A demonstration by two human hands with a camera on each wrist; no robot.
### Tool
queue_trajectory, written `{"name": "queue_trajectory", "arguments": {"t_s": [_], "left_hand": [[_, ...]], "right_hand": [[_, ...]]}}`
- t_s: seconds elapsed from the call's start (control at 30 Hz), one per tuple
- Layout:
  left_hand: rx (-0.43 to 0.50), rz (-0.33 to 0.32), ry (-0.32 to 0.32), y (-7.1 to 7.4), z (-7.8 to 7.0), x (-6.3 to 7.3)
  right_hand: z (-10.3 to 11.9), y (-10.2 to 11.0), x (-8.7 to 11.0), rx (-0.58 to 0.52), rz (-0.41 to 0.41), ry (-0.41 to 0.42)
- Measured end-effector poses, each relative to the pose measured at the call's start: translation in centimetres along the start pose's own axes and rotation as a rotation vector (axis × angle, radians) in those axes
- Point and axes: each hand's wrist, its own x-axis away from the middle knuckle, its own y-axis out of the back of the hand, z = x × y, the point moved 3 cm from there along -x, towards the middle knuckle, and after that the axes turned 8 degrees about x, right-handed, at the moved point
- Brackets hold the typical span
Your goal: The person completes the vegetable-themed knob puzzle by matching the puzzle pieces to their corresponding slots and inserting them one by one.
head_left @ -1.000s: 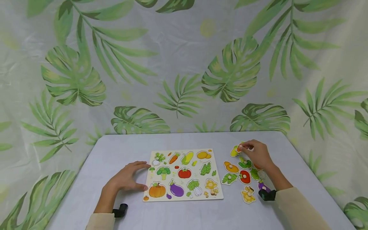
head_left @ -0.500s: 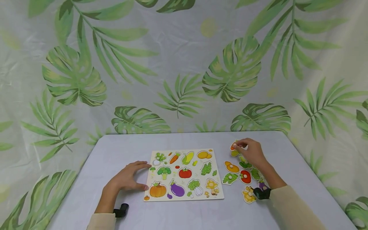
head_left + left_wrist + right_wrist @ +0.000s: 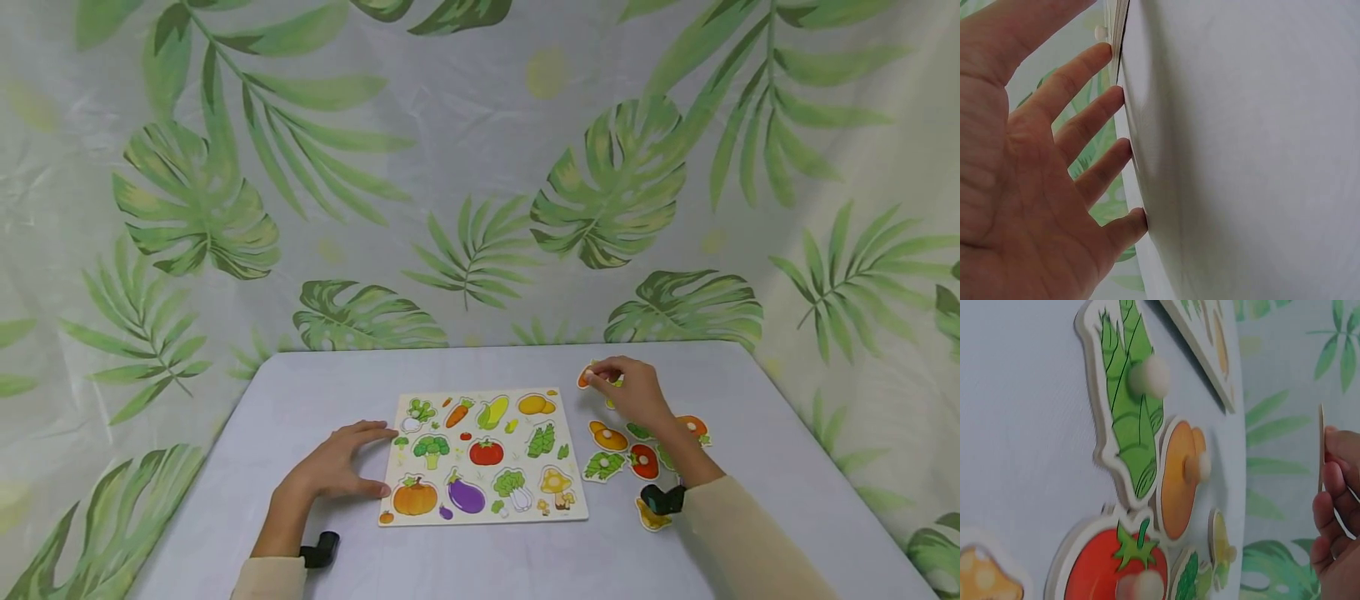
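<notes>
My right hand (image 3: 633,390) pinches a carrot puzzle piece (image 3: 582,379) above the table, to the right of the board's far corner. In the right wrist view, that thin piece (image 3: 1321,447) is edge-on at the fingertips. My left hand (image 3: 333,465) lies at the left edge of the vegetable puzzle board (image 3: 457,471), fingers spread and thumb apart. The left wrist view shows its fingertips (image 3: 1121,95) along the table surface near the board's edge. Under and beside my right arm lie knobbed pieces: potato (image 3: 609,437), asparagus (image 3: 603,466), tomato (image 3: 643,461) and pumpkin (image 3: 692,427).
A mushroom piece (image 3: 651,518) lies nearest the front, partly behind the wrist camera (image 3: 663,500). Broccoli (image 3: 1186,578) and corn (image 3: 1219,540) pieces lie beyond the tomato in the right wrist view. A leaf-print curtain (image 3: 465,167) hangs behind the white table (image 3: 337,375).
My right hand has moved left with the carrot piece, lifting it away from the corn piece toward the board. The left hand has stayed at the board's left edge.
</notes>
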Motion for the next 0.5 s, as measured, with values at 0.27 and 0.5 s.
{"name": "queue_trajectory", "arguments": {"t_s": [0.27, 0.5], "left_hand": [[-0.005, -0.002, -0.004, 0.1, 0.2, 0.1], [0.016, 0.001, -0.022, 0.1, 0.1, 0.2]], "right_hand": [[2.1, -1.3, -0.6, -0.024, 0.017, -0.008], [3.9, -2.4, -0.8, -0.07, 0.04, -0.004]]}}
